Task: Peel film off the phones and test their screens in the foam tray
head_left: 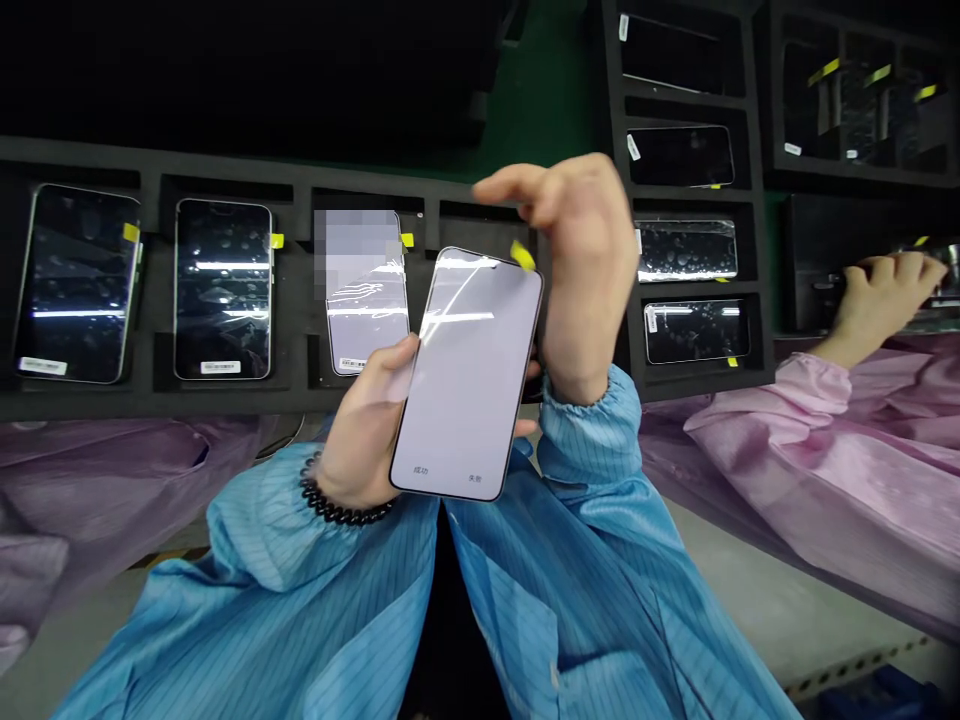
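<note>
My left hand (367, 435), with a black coiled band at its wrist, is closed round a smartphone (469, 390). The phone's screen is lit plain pale, with small characters along its lower edge and a yellow tab (523, 256) at its top. Thumb on the near-left edge, fingertips showing past the right edge. Raised beside the phone's upper right is my right hand (581, 215), bent at the wrist, slightly blurred. Its forefinger reaches out to the left, apart from the screen, and I see nothing held in it. Behind the phone lies a tray compartment (480, 215).
A black foam tray (300, 190) holds several phones, one lit (367, 300), in front of me. Another tray (761, 300) of phones stands to the right. A co-worker's hand (885, 295) in a pink sleeve works at far right; purple-pink fabric (127, 500) shows at left.
</note>
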`<action>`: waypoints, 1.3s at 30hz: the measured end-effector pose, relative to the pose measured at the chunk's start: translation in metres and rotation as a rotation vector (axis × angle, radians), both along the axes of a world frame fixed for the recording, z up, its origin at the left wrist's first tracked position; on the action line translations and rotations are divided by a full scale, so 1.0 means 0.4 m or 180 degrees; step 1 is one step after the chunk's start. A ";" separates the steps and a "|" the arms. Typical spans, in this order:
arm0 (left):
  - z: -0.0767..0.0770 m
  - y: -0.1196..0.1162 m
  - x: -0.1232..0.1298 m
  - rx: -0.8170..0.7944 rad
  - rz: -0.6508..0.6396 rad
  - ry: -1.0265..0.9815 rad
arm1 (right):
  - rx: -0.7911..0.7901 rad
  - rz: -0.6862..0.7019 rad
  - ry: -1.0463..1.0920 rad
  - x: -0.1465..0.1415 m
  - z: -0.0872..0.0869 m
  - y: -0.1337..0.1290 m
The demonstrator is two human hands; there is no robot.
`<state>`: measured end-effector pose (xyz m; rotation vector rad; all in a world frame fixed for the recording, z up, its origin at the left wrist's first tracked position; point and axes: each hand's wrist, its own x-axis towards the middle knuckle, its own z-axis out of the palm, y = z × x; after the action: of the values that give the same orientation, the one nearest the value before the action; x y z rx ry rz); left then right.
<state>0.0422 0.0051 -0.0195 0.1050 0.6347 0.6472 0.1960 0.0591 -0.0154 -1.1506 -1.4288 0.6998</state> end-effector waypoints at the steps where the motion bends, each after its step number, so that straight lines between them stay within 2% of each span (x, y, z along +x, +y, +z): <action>1: -0.003 0.010 -0.002 -0.0021 0.0112 0.0099 | 0.0026 -0.0111 0.0089 0.011 -0.002 -0.007; 5: -0.029 0.067 0.014 0.0206 0.0363 0.0879 | -0.0161 -0.0623 0.0359 0.071 -0.043 -0.046; 7: -0.048 0.097 0.045 0.0599 0.0597 0.1240 | -0.0149 -0.0735 0.0509 0.095 -0.078 -0.065; 9: -0.065 0.118 0.085 0.1008 0.0851 0.1317 | -0.0256 -0.0760 0.0809 0.107 -0.112 -0.080; 10: -0.073 0.124 0.103 0.1165 0.0846 0.1278 | -0.0344 -0.0747 0.0903 0.107 -0.126 -0.087; 12: -0.085 0.125 0.123 0.1465 0.0429 0.1230 | -0.0501 -0.0722 0.0964 0.102 -0.144 -0.099; 14: -0.092 0.118 0.117 0.2027 -0.0081 0.1612 | -0.0597 -0.0680 0.0909 0.092 -0.152 -0.108; 16: -0.100 0.107 0.085 0.2977 -0.0346 0.2627 | -0.0618 -0.0655 0.0829 0.086 -0.153 -0.115; 18: -0.113 0.102 0.041 0.3944 -0.0427 0.4021 | -0.0613 -0.0638 0.0749 0.085 -0.153 -0.120; 19: -0.122 0.102 0.019 0.4243 -0.0506 0.4654 | -0.0620 -0.0615 0.0708 0.087 -0.154 -0.122; 21: -0.144 0.109 -0.021 0.4474 -0.0889 0.5495 | -0.0683 -0.0541 0.0580 0.093 -0.156 -0.124; 24: -0.169 0.128 -0.054 0.4513 -0.1487 0.5770 | -0.0808 -0.0478 0.0293 0.100 -0.162 -0.126; 27: -0.158 0.143 -0.057 0.4347 -0.1455 0.5581 | -0.0847 -0.0486 0.0091 0.104 -0.164 -0.126; 29: -0.128 0.145 -0.059 0.4046 -0.1083 0.5333 | -0.0861 -0.0499 0.0039 0.104 -0.165 -0.124; 31: -0.091 0.142 -0.078 0.3547 -0.0510 0.5050 | -0.0886 -0.0495 -0.0017 0.103 -0.165 -0.122; 34: -0.054 0.136 -0.152 0.2526 0.0187 0.4678 | -0.0907 -0.0490 -0.0102 0.104 -0.166 -0.120; 36: -0.049 0.136 -0.213 0.1992 0.0425 0.4307 | -0.0898 -0.0495 -0.0105 0.104 -0.167 -0.120; 39: -0.058 0.138 -0.261 0.1258 0.0855 0.3067 | -0.0827 -0.0471 -0.0073 0.098 -0.163 -0.120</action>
<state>-0.0623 0.0603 -0.0428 0.7400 1.4552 0.9759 0.2354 0.0112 -0.0805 -1.4542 -1.2820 0.7849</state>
